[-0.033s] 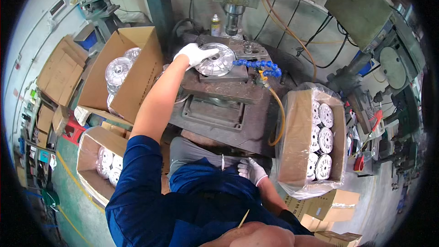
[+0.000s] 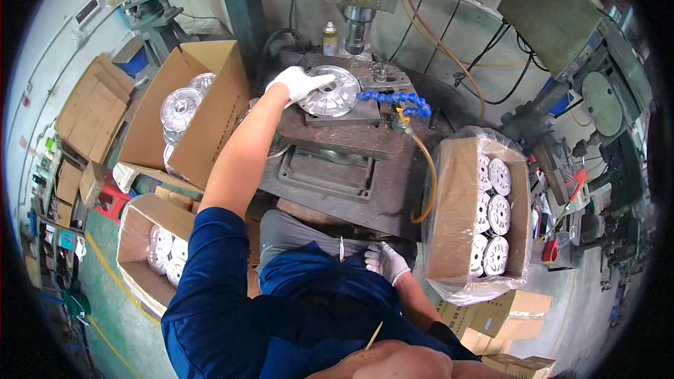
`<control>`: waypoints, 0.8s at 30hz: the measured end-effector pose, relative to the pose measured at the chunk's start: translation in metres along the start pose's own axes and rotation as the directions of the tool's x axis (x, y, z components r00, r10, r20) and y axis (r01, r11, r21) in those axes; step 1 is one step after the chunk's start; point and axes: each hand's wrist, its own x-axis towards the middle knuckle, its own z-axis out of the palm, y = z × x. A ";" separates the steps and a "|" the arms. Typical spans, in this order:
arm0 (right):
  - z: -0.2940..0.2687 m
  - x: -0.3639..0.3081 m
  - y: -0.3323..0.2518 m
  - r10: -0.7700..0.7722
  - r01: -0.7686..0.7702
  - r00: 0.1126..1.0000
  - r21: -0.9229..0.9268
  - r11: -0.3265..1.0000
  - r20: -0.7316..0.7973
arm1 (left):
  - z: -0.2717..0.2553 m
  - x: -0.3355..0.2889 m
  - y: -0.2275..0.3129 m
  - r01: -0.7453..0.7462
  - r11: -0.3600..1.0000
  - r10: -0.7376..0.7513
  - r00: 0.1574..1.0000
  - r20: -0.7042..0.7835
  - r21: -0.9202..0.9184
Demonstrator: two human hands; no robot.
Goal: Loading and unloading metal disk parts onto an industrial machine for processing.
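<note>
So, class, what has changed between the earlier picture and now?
Nothing visibly moved, and neither of the hands took hold of or let go of anything. The gloved left hand stays at the left edge of the metal disc, the gloved right hand by the grey trousers. The blue jointed hose is unchanged too.

Head view: left fisheye — wide, looking down
Aim: past the lap, over the machine table's near edge
Distance: lap close — table's far edge farther
</note>
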 end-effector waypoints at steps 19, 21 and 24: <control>0.003 0.003 -0.001 -0.012 0.009 1.000 -0.098 0.995 -0.027 | 0.010 0.014 -0.019 -0.125 0.985 0.115 0.990 -0.086 -0.118; 0.003 0.007 -0.001 -0.044 0.043 0.999 -0.068 0.997 -0.006 | 0.010 0.012 -0.016 -0.124 0.987 0.113 0.987 -0.111 -0.105; 0.008 0.008 -0.003 0.013 -0.017 0.999 -0.104 0.994 -0.047 | 0.006 0.007 -0.010 -0.044 0.990 0.039 0.998 -0.042 -0.134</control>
